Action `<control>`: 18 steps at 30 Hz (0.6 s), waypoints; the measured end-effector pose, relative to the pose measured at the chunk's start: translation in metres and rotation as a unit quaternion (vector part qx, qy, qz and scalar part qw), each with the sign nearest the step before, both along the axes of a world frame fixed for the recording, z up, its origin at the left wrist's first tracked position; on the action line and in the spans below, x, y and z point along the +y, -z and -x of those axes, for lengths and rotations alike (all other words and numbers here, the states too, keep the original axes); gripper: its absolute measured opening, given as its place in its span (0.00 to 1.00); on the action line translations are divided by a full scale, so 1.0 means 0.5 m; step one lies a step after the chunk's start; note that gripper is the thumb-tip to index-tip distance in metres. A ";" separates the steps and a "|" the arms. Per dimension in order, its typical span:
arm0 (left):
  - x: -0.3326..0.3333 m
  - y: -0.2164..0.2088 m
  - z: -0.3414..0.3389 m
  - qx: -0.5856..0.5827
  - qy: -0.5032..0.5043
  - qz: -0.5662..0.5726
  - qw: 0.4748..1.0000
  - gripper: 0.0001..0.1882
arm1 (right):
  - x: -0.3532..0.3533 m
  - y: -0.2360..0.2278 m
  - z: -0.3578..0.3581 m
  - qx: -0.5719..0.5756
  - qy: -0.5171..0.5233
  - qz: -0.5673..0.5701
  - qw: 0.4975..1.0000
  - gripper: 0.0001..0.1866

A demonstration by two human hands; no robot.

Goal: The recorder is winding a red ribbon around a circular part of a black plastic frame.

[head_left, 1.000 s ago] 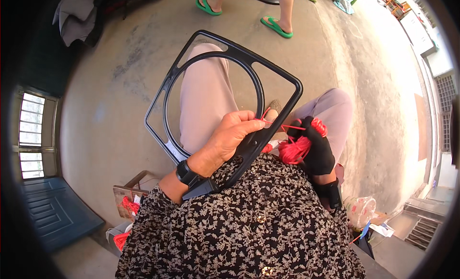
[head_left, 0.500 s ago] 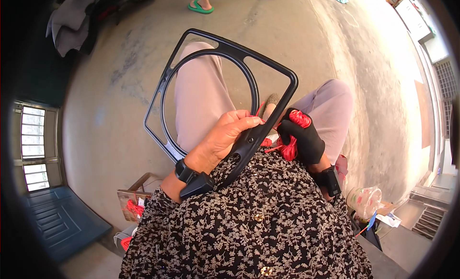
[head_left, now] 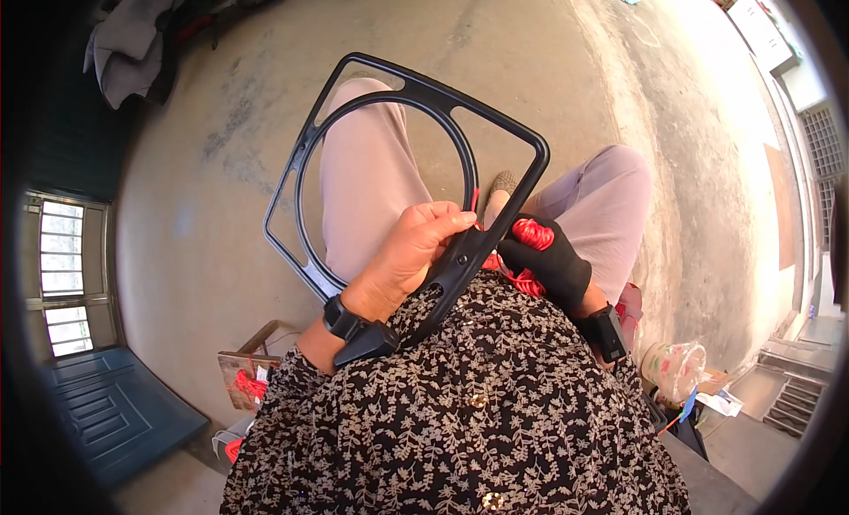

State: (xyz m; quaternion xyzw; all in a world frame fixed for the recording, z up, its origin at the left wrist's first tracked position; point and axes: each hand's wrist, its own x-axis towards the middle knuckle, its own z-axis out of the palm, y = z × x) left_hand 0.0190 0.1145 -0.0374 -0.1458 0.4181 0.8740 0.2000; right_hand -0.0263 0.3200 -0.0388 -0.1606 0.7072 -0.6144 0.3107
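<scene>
A black frame [head_left: 429, 93], four-sided with a large ring inside, stands tilted over my lap. My bare left hand [head_left: 414, 242] is closed at the ring's right side, thumb and finger pinching red cord against the rim. A short stretch of the red cord [head_left: 475, 199] lies along the ring just above the fingertips. My right hand [head_left: 562, 269], in a black glove, is closed around a bundle of red cord [head_left: 533, 234], close to the frame's right bar. More red loops hang below that hand; its fingertips are partly hidden behind the bar.
My knees [head_left: 619, 174] are under and beside the frame. At lower left, a wooden box [head_left: 240, 371] has red cord on it. A clear plastic container [head_left: 672, 369] stands at lower right. A blue door panel [head_left: 115, 418] is far left, and grey cloth [head_left: 133, 50] hangs upper left.
My right hand has moved left with the cord bundle, closer to the frame's bar. The left hand stays nearly still. The green-sandalled foot of another person has left the view.
</scene>
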 end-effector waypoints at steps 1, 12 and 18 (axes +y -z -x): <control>0.002 -0.002 -0.001 0.003 0.001 0.020 1.000 0.08 | -0.002 0.002 -0.002 -0.002 -0.007 -0.006 1.000 0.08; 0.009 0.005 0.001 0.036 -0.009 0.128 0.991 0.08 | 0.000 0.013 0.000 -0.012 -0.041 -0.038 0.998 0.09; 0.003 -0.007 0.004 0.050 0.008 0.180 0.982 0.08 | 0.011 0.008 -0.006 -0.070 0.008 0.016 0.997 0.07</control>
